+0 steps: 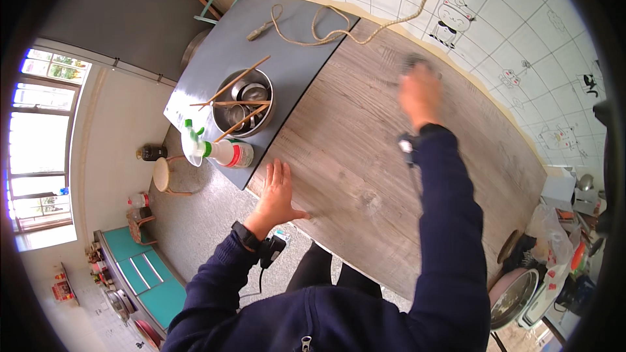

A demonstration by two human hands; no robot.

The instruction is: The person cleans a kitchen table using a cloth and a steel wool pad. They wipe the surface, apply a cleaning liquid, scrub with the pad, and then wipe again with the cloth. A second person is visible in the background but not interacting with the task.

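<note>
My right hand (421, 95) is stretched to the far side of the wood-grain tabletop (337, 146), near the tiled wall. Its fingers are closed over a dark grey scouring pad (414, 61); motion blurs both, so the pad's exact kind is unclear. Palm down, my left hand (275, 200) rests at the near edge of the tabletop with its fingers apart and nothing in it. Just beyond its fingertips, a white spray bottle (222, 151) with a green trigger lies tilted or stands on the grey surface; the wide-angle view does not settle which.
The adjoining grey tabletop (293, 66) bears a steel pot (268, 120) with metal cups and chopsticks (244, 78). A rope (337, 34) runs across both surfaces and up the wall. To the right are a round pan (516, 298) and plastic bags (547, 230). A stool (163, 174) stands left.
</note>
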